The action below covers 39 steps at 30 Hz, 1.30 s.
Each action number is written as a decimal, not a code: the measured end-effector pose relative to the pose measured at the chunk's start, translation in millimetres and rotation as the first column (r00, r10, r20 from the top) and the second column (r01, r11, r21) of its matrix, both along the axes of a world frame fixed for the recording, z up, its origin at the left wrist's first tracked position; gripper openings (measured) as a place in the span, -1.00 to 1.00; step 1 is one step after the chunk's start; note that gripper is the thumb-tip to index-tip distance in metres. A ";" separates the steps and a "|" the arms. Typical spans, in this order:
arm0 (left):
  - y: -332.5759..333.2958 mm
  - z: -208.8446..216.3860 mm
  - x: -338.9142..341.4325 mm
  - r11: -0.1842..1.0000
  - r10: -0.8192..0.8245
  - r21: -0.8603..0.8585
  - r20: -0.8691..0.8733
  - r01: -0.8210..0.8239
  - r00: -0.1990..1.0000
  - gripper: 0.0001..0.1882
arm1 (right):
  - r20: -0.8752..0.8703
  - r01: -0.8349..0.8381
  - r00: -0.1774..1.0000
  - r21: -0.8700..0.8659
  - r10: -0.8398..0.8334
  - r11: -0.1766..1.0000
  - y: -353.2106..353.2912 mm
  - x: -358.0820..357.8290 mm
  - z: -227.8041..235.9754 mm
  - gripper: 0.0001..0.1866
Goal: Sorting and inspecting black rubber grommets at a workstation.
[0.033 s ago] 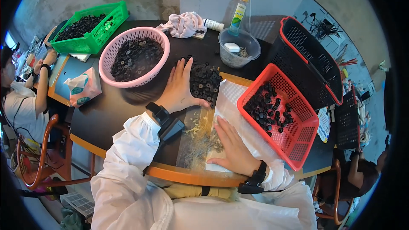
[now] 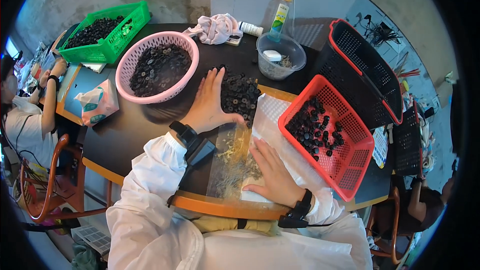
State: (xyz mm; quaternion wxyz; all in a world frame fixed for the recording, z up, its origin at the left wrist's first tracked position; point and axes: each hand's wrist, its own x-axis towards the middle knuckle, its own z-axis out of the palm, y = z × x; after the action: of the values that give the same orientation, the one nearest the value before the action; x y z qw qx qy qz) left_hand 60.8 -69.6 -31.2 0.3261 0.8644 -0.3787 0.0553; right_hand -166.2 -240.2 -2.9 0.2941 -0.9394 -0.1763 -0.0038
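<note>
My left hand [image 2: 210, 101] rests with fingers spread against the left side of a pile of small black rubber rings [image 2: 240, 95]. Its thumb stretches along the pile's near edge. Palm down, my right hand [image 2: 274, 172] lies flat at the edge of a white sheet [image 2: 272, 115], fingers extended and thumb apart. Neither hand holds anything. Between them and the table's front edge, a clear plastic mat [image 2: 225, 170] carries many thin metal pins [image 2: 235, 172] and yellowish crumbs. A red basket [image 2: 350, 172] holding small black caps [image 2: 315, 127] stands right of my right hand.
Beyond my left hand are a pink basket [image 2: 122, 77] of black rings and a green crate [image 2: 112, 47] of black parts. A tissue pack [image 2: 98, 102], pink cloth [image 2: 216, 29], clear bowl [image 2: 275, 72], spray bottle [image 2: 280, 15] and black basket [image 2: 345, 82] surround them. A co-worker [image 2: 30, 125] sits left.
</note>
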 end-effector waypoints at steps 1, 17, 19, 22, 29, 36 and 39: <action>2.6 1.9 3.4 0.997 -0.008 -0.072 -0.026 0.006 1.000 0.23 | 0.044 -0.005 0.999 0.002 0.005 1.000 0.8 3.6 -0.2 -0.01; -18.0 -1.7 51.4 0.976 0.207 -0.033 -0.140 -0.214 0.968 -0.17 | 0.111 0.181 0.981 -0.234 -0.159 0.955 15.7 43.3 14.7 -0.27; -17.6 -0.1 51.9 0.984 0.167 -0.036 -0.135 -0.173 0.977 -0.19 | 0.159 0.267 0.960 -0.269 -0.231 0.925 16.2 42.9 12.1 -0.23; -16.6 4.1 47.9 0.996 -0.017 -0.094 -0.153 0.003 0.988 -0.26 | 0.162 0.318 0.945 -0.242 -0.285 0.917 17.0 39.8 11.1 -0.22; -11.1 9.3 46.1 0.953 -0.213 -0.261 -0.208 0.155 0.955 -0.44 | 0.210 0.374 0.924 -0.313 -0.320 0.873 18.3 41.4 6.0 -0.16; -25.5 0.4 58.8 0.976 -0.004 -0.218 -0.077 -0.013 0.997 -0.37 | 0.145 0.379 0.924 -0.241 -0.353 0.893 19.0 46.0 4.7 -0.21; -28.2 2.0 74.2 0.972 -0.101 -0.220 -0.100 0.077 0.990 -0.32 | 0.165 0.364 0.929 -0.246 -0.332 0.898 19.4 47.0 7.3 -0.22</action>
State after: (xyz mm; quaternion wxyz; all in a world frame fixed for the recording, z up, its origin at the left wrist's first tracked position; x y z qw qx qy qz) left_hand 135.0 -97.9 -29.2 0.4407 0.8077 -0.3902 0.0335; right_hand -119.1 -220.8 4.4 0.1458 -0.9851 -0.0213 -0.0881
